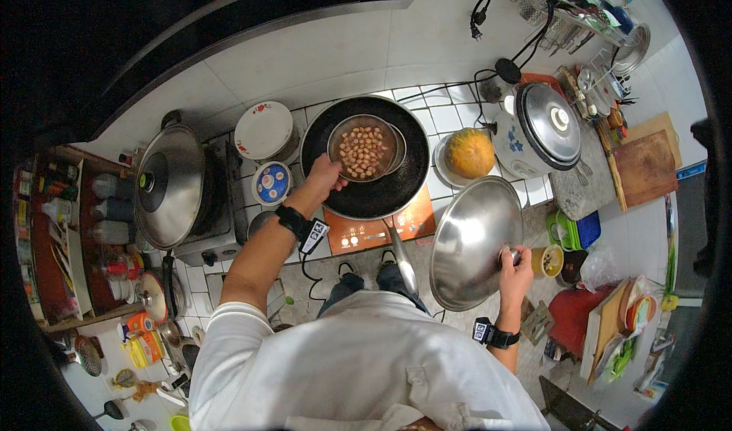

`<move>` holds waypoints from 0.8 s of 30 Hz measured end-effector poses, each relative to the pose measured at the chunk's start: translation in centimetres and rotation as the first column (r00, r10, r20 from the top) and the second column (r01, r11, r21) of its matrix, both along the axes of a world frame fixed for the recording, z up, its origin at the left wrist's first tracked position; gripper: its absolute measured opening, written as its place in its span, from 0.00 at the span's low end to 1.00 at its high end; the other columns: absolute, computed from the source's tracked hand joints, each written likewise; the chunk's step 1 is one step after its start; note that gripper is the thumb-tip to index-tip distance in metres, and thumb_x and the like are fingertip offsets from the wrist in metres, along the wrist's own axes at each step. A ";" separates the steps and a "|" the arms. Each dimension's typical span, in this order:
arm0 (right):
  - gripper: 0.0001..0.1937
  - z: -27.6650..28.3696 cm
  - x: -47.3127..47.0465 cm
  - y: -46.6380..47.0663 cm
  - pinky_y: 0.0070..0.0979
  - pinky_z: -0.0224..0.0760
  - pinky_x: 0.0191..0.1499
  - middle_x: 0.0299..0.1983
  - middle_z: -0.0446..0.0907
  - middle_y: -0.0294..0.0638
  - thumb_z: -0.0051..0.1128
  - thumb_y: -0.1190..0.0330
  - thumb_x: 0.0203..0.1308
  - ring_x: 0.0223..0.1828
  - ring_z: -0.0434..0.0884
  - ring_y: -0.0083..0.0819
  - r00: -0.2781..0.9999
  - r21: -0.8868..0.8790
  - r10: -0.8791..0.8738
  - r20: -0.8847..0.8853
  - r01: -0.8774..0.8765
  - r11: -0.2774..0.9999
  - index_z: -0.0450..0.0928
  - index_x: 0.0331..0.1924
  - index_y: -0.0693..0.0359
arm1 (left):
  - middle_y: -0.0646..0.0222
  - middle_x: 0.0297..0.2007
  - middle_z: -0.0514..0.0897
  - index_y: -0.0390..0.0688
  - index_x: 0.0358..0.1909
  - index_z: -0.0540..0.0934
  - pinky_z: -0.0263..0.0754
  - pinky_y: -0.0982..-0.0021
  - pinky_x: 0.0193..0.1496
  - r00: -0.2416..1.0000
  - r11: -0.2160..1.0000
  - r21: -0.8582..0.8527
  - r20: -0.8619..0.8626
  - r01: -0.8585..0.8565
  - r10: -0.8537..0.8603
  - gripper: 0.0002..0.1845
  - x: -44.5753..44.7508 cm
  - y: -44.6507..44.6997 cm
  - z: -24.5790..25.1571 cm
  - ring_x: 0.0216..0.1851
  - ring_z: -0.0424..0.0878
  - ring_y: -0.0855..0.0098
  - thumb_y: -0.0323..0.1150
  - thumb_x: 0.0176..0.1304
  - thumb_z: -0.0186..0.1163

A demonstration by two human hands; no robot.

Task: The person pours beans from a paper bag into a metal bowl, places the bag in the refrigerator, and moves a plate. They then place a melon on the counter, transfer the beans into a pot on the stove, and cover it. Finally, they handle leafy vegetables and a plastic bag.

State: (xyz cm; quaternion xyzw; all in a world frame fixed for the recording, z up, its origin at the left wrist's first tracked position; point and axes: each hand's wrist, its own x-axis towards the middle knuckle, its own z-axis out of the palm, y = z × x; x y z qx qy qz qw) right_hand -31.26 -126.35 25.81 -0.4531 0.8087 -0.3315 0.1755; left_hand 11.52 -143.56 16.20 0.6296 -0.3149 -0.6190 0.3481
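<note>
A black nonstick wok (320,196) sits on an orange induction cooker (420,216), its metal handle (403,262) pointing towards me. Within the wok's outline is a round metal bowl (390,165) holding several brown nuts or beans (363,150). A second curved rim shows at the bowl's right; I cannot tell what it belongs to. My left hand (326,177) grips the bowl's near left rim. Whether the bowl touches the wok is unclear. Off the counter's front edge, my right hand (516,273) holds a large domed steel lid (472,242) by its knob, with the lid tilted.
Right of the wok stand a yellow-orange squash (470,153) on a plate and a lidded electric cooker (534,130). Left are a stack of plates (263,129), a blue-patterned lidded container (271,183) and a covered wok (171,188) on a gas stove. A range hood (257,16) hangs above.
</note>
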 end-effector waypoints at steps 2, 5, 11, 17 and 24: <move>0.15 -0.2 0.0 0.3 0.27 0.65 0.28 0.20 0.72 0.42 0.60 0.62 0.58 0.21 0.70 0.28 0.998 -0.082 0.017 0.058 -0.012 0.997 0.73 0.41 0.64 | 0.62 0.24 0.79 0.33 0.47 0.67 0.66 0.75 0.14 0.999 1.000 -0.021 0.051 0.006 -0.004 0.11 0.8 -0.1 0.2 0.16 0.74 0.75 0.27 0.65 0.45; 0.15 -0.3 -0.2 0.7 0.27 0.65 0.27 0.18 0.71 0.41 0.61 0.61 0.58 0.20 0.69 0.29 1.000 0.009 -0.011 -0.005 0.011 1.000 0.74 0.41 0.64 | 0.65 0.19 0.77 0.33 0.39 0.71 0.65 0.75 0.13 0.995 0.998 -0.058 0.099 -0.029 0.034 0.08 2.0 0.6 1.0 0.14 0.73 0.75 0.26 0.62 0.45; 0.16 -0.7 0.0 0.5 0.30 0.69 0.29 0.21 0.77 0.46 0.61 0.60 0.58 0.22 0.76 0.34 0.997 0.027 0.017 -0.076 -0.015 1.000 0.75 0.42 0.63 | 0.64 0.17 0.76 0.33 0.30 0.73 0.61 0.74 0.13 0.996 0.997 -0.061 0.084 -0.036 0.041 0.08 3.2 1.2 2.3 0.12 0.69 0.75 0.24 0.60 0.43; 0.16 -0.8 0.9 0.0 0.32 0.71 0.30 0.22 0.78 0.47 0.62 0.60 0.57 0.23 0.78 0.37 0.999 0.000 0.024 -0.038 -0.024 1.000 0.75 0.41 0.62 | 0.62 0.19 0.76 0.31 0.33 0.71 0.61 0.74 0.12 0.981 0.985 0.020 0.104 -0.169 0.166 0.07 3.3 1.0 1.5 0.13 0.70 0.74 0.24 0.62 0.44; 0.15 -1.4 0.7 0.1 0.34 0.71 0.31 0.22 0.78 0.47 0.62 0.60 0.57 0.24 0.79 0.39 0.995 0.001 0.054 -0.080 -0.054 0.999 0.75 0.41 0.61 | 0.61 0.18 0.77 0.32 0.33 0.74 0.60 0.75 0.11 0.996 0.997 0.000 0.021 -0.084 0.084 0.08 2.9 0.7 1.0 0.13 0.70 0.75 0.23 0.60 0.44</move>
